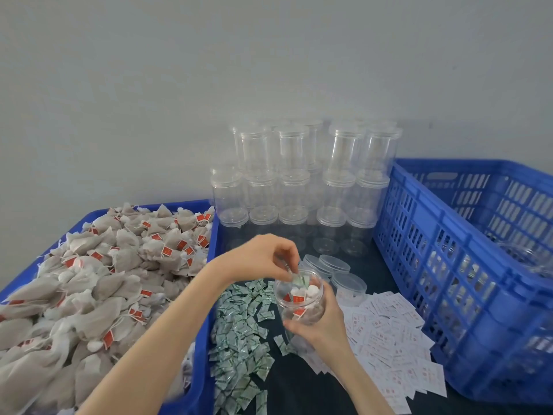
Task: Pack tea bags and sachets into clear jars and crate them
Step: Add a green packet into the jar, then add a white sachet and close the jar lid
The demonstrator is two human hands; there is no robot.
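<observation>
Fingertips (288, 272) of the left hand (263, 259) pinch a green sachet (299, 280) at the mouth of the open jar (300, 298), which the right hand (320, 324) grips from below, tilted toward the person, probably so the sachet drops onto the tea bags already inside. Largest first: the blue slatted crate (466, 265) walls off the right, its near rim high; the blue tray of tea bags (89, 280) bounds the left; stacked empty jars (299, 187) close the back. Between them, green sachets (242, 339) and white sachets (392, 333) cover the dark table (299, 381), with loose lids (335, 265) just behind the jar.
</observation>
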